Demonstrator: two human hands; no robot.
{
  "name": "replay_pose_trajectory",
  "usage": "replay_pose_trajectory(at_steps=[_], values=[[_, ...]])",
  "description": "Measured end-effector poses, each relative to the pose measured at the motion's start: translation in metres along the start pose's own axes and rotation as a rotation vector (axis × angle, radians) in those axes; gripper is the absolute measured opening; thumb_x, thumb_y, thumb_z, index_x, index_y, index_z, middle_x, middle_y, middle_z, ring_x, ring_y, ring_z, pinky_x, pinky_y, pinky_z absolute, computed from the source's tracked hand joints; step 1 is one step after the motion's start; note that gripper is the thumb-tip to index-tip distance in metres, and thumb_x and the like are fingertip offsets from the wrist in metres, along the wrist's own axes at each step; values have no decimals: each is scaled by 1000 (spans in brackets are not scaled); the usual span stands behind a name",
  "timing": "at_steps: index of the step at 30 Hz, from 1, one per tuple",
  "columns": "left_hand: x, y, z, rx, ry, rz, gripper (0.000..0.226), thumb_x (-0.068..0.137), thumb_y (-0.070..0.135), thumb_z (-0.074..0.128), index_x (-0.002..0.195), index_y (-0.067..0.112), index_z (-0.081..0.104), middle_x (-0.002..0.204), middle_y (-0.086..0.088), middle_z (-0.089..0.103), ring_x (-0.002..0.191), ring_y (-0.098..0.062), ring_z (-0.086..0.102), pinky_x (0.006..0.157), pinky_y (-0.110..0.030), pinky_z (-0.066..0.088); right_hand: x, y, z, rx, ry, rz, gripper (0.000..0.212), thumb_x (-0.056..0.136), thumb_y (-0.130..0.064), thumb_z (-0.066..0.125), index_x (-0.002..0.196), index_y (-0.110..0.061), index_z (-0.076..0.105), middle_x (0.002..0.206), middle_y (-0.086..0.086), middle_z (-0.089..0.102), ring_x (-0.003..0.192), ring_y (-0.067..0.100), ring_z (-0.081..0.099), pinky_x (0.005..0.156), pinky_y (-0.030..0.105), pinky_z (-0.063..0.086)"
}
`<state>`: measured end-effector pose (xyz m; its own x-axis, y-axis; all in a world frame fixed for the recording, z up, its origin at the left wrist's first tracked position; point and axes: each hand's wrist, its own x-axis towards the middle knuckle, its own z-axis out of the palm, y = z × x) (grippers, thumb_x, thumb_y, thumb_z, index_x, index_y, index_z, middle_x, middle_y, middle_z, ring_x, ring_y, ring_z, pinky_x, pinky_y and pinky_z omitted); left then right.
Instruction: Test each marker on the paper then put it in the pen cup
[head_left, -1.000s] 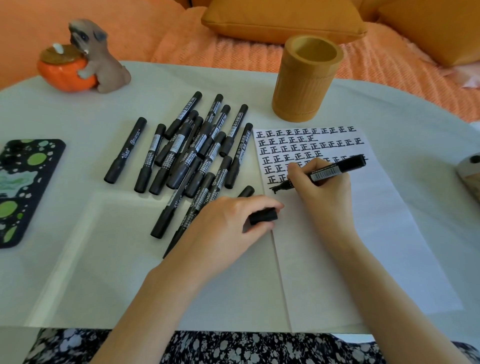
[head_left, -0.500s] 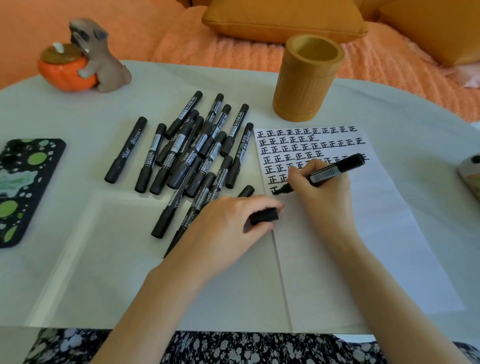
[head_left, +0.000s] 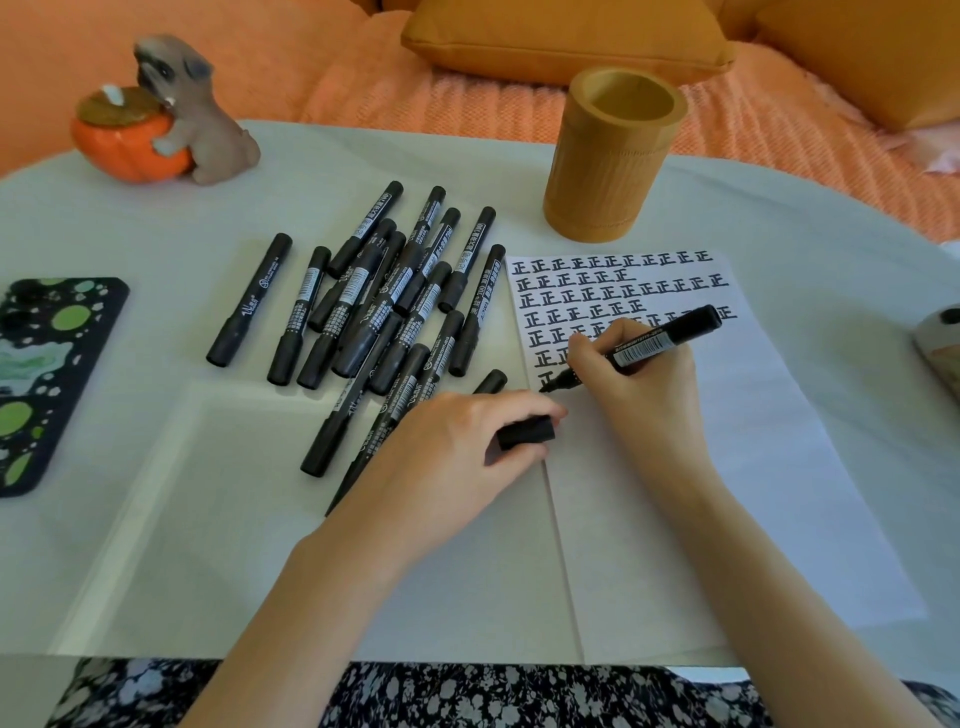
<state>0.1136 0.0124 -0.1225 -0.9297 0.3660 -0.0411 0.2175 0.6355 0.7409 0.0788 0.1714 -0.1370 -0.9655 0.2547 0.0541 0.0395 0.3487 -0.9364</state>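
Pinching the marker (head_left: 654, 340) in the right hand (head_left: 644, 395), tip on the paper (head_left: 779, 467), cap (head_left: 525, 432) gripped in the left hand (head_left: 447, 452) just beside: finish the stroke lightly, recap squarely, then reach past both hands to the pen cup (head_left: 613, 171).

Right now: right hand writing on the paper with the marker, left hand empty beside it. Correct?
Not quite. The left hand is not empty: it holds the marker's cap, as the head view shows. The right hand is writing on the paper with the marker.
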Motion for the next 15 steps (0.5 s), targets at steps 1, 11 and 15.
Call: replay_pose_trajectory(at_steps=[1,11,15], values=[[0,0,0,5,0,-1,27,86,28,65,112,36,65,102,14,71,95,-7,65,84,-29,49,0,0,-1,0,8,1,24,85,-14,64,65,-4,53,57,-1,49,49,1,42,48,10,32],[0,0,0,9,3,-1,28,86,29,65,112,38,65,104,17,70,97,-5,64,84,-24,47,2,0,-4,-28,74,-15,20,83,-4,57,67,4,47,56,3,43,51,5,36,46,14,30],[0,-1,0,3,9,6,27,86,28,65,112,37,65,103,16,70,96,-6,64,83,-22,45,3,1,-4,-29,80,-18,21,83,-4,56,68,6,46,58,7,44,53,6,36,46,15,30]])
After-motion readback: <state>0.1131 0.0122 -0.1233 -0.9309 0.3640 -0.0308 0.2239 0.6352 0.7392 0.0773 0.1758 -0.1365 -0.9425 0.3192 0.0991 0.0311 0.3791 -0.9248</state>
